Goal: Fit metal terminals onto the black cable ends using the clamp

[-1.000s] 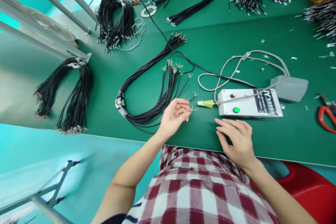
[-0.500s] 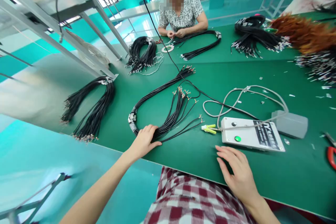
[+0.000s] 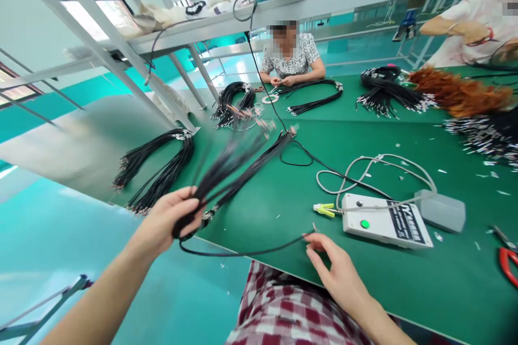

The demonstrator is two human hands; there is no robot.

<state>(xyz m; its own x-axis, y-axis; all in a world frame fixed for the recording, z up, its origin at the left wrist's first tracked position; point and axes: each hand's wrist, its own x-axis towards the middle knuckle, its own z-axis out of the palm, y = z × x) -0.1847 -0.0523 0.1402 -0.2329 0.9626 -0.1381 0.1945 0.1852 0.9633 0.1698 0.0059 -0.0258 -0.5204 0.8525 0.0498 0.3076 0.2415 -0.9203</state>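
My left hand (image 3: 172,215) is closed around a bundle of black cables (image 3: 220,170), raised at the table's front edge; its stripped ends are blurred by motion. Behind it lies another run of cables (image 3: 254,167), joined to it near a taped spot (image 3: 208,218). A single black cable (image 3: 246,254) loops away from the bundle towards my right hand (image 3: 334,267). Its copper end shows at my right fingertips, which appear to pinch it. Just beyond that hand, a yellow-green clip (image 3: 324,209) lies beside a white tester box (image 3: 386,220) with a green button.
Black cable bundles (image 3: 162,167) lie at the left, with others at the back. Grey wire (image 3: 324,186) loops behind the tester, near a grey box (image 3: 443,210). Red-handled scissors (image 3: 508,264) lie far right. Two people (image 3: 292,59) sit across the green table. A shelf (image 3: 194,32) stands over the left side.
My left hand has gripped and lifted the cable bundle, drawing it left. One cable has parted from it, and my right hand has moved left to its end. The view has tilted up.
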